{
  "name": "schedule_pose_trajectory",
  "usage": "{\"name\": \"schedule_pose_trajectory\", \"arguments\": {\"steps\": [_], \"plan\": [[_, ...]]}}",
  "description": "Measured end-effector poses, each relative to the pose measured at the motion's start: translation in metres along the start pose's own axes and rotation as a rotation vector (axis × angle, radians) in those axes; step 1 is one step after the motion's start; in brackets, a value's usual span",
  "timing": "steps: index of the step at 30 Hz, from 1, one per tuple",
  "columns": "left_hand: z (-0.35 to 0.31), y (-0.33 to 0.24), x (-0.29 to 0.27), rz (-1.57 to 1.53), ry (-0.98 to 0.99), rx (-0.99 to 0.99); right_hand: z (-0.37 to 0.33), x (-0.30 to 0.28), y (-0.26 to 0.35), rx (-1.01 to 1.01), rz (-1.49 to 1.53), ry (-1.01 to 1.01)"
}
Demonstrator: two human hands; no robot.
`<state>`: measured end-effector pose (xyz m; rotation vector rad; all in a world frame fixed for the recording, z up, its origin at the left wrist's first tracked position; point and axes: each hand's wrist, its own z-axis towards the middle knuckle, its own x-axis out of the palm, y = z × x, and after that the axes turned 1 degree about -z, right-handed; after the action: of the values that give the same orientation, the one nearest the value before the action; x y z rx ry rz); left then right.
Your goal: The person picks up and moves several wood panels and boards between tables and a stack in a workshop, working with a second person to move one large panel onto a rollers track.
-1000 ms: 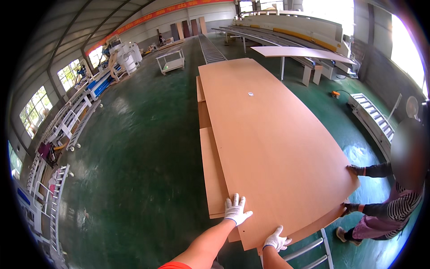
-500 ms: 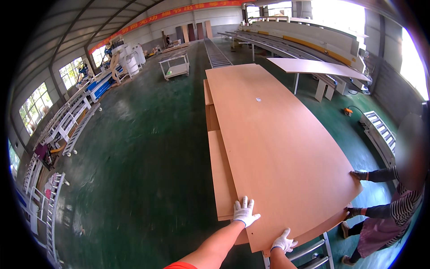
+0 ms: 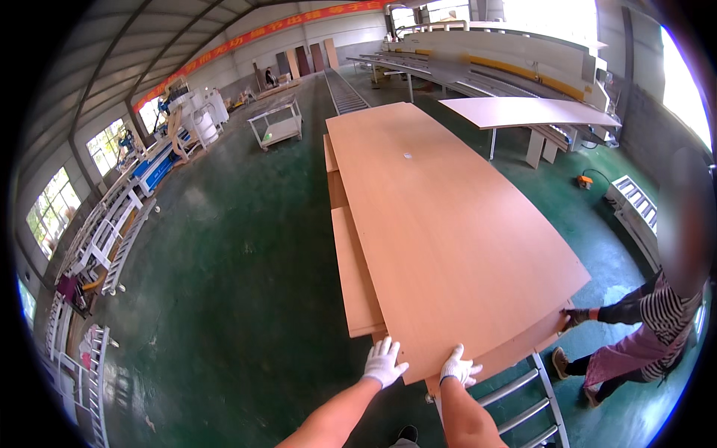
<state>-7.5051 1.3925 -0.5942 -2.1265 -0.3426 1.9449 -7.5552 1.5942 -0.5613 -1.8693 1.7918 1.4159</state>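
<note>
A long tan wood panel (image 3: 455, 239) lies on top of a stack of similar boards. At its near left corner, my gloved left hand (image 3: 385, 364) rests with the fingers spread. My right hand (image 3: 459, 366), in a white glove too, lies on the near edge with its fingers stretched out over the surface. The thumb side touches the rim. Lower boards (image 3: 357, 276) jut out beneath the panel on the left. A co-worker's dark-gloved hand (image 3: 575, 317) is at the right side of the stack.
A metal roller conveyor (image 3: 534, 399) runs under the near end of the stack. The co-worker (image 3: 650, 328) stands to the right. Another panel (image 3: 526, 112) lies on a machine table at the far right. A white cart (image 3: 276, 127) stands far left, on green floor (image 3: 224, 284).
My left hand has slid down to the panel's near left corner, and my right hand lies further up on its near edge. One co-worker hand has left the panel's right edge.
</note>
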Motion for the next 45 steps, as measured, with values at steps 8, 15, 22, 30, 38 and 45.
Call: {"name": "schedule_pose_trajectory", "arguments": {"steps": [8, 15, 22, 30, 38, 45], "plan": [[-0.236, 0.106, 0.016, -0.071, 0.544, -0.509, 0.128, 0.05, -0.044, -0.294, 0.402, 0.239], [-0.305, 0.247, 0.044, -0.226, 0.644, -0.651, 0.06, -0.07, -0.241, -0.153, 0.022, 0.12], [-0.204, 0.292, -0.01, -0.145, 0.527, -0.379, -0.021, -0.075, -0.596, 0.161, -0.503, 0.118], [-0.103, 0.207, 0.029, -0.077, 0.591, -0.156, -0.234, -0.04, -0.75, 0.1, -0.289, 0.009], [-0.168, 0.013, 0.065, 0.037, 0.745, 0.324, -0.397, -0.065, -0.649, 0.762, 1.082, -0.242], [-0.355, -0.108, 0.132, -0.247, 0.931, 0.585, -0.534, -0.078, -0.8, 0.799, 0.502, -0.089]]}}
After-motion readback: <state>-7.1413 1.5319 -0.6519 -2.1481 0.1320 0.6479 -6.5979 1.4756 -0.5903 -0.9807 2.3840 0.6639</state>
